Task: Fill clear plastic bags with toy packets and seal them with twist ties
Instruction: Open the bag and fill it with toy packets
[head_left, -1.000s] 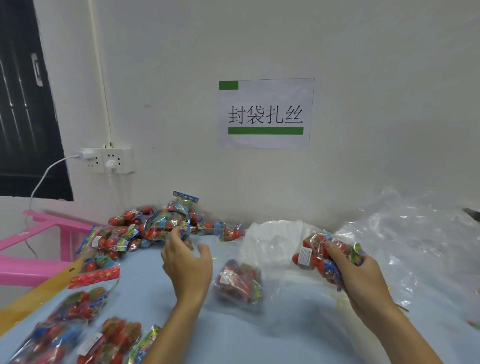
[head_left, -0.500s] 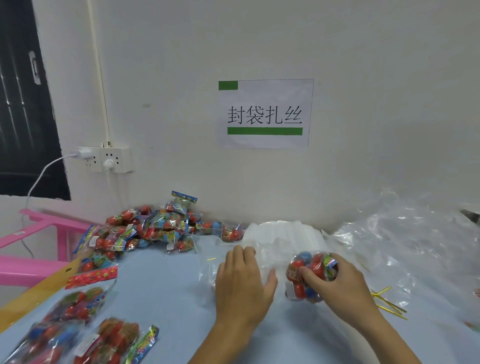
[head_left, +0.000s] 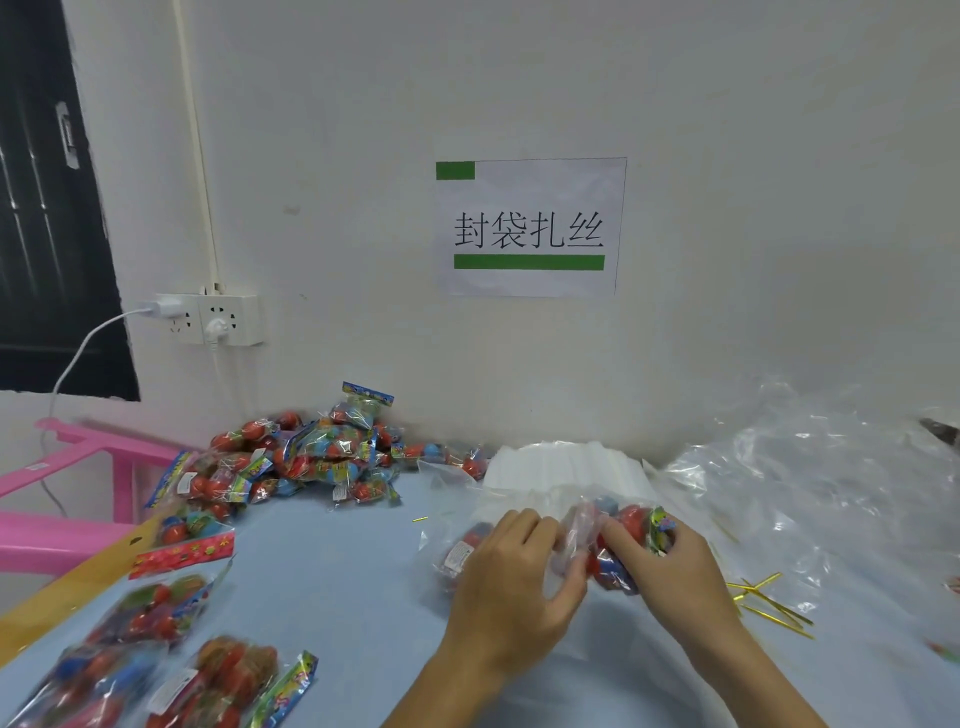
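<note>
Both hands work a toy packet into a clear bag on the blue tabletop (head_left: 332, 582).

The right hand (head_left: 670, 566) has its grip closed round a packet of red and blue toys (head_left: 631, 540), pressed against the mouth of a clear plastic bag (head_left: 447, 525). The left hand (head_left: 514, 587) pinches the bag's edge, fingers curled, with another packet (head_left: 460, 553) already inside. A heap of loose packets (head_left: 311, 457) lies by the wall, filled bags (head_left: 156, 670) sit near left, and gold twist ties (head_left: 769, 605) lie just right of the hands.
</note>
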